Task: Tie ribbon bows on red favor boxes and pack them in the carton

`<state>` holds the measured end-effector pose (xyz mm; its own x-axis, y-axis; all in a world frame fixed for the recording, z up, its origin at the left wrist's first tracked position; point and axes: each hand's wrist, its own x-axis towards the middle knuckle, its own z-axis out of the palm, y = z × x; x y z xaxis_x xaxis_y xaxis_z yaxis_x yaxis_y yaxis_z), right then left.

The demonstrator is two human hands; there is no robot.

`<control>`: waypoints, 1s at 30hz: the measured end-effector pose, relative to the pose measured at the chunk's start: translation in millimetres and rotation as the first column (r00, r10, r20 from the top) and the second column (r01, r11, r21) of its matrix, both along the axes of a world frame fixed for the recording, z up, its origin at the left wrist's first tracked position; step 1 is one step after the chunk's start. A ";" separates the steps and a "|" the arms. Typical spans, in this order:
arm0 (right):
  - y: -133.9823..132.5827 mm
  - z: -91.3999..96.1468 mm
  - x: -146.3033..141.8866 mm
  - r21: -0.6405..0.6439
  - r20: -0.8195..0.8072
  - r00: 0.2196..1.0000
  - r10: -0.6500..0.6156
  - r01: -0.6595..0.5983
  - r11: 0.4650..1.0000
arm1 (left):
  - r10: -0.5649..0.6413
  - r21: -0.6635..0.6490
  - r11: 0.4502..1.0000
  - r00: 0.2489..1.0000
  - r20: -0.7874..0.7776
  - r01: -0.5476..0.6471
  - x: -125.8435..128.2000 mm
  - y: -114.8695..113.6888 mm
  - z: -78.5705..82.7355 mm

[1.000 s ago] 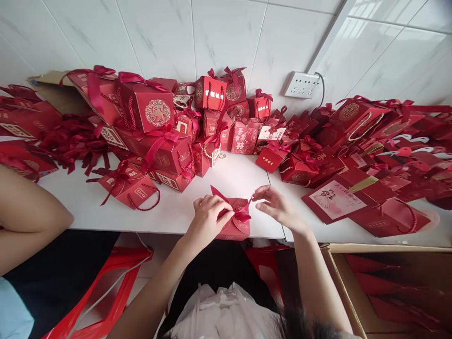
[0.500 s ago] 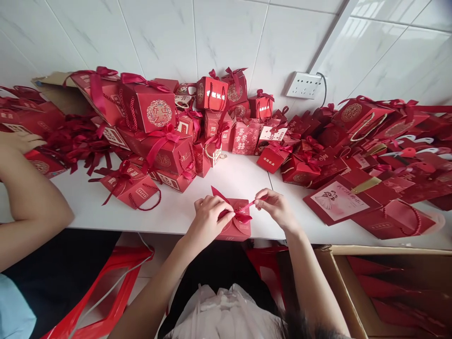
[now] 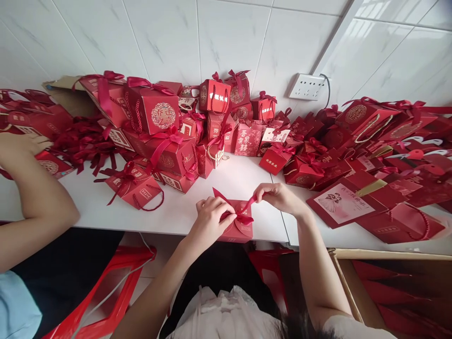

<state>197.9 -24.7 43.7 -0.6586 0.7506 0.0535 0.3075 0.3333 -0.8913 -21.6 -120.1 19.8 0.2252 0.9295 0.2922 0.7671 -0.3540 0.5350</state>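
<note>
A red gift box point(image 3: 237, 234) lies at the front edge of the white table point(image 3: 183, 214), with a dark red ribbon point(image 3: 243, 217) knotted on its top. My left hand point(image 3: 213, 215) rests over the left side of the box, thumb and fingers pinching the ribbon close to the knot. To the upper right of the box, my right hand point(image 3: 275, 197) is closed on one end of the ribbon and holds it taut. Another ribbon end points up to the left behind my left hand. My left fingers hide part of the knot.
Red gift boxes point(image 3: 165, 153) with bows are stacked along the wall. Flat red bags point(image 3: 348, 200) lie at right, below a power strip point(image 3: 307, 87). A cardboard carton point(image 3: 335, 263) stands lower right. At left, another person's arm point(image 3: 45, 193) reaches over the table near loose ribbons point(image 3: 92, 141).
My right hand has turned and risen slightly, with the ribbon end drawn more steeply upward. My left hand stays pinched at the knot. The view has shifted slightly.
</note>
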 end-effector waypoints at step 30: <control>13.6 -57.5 -44.0 -0.376 -0.182 0.963 -0.200 0.119 0.919 | -0.006 -0.058 0.998 1.000 0.023 0.007 1.5 0.6 0.6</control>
<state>153.9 -11.1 -13.7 -0.5315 0.8393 -0.1138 0.1200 -0.0584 -0.9911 -20.0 -119.4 20.4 0.2251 0.9437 0.2424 0.7524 -0.3264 0.5721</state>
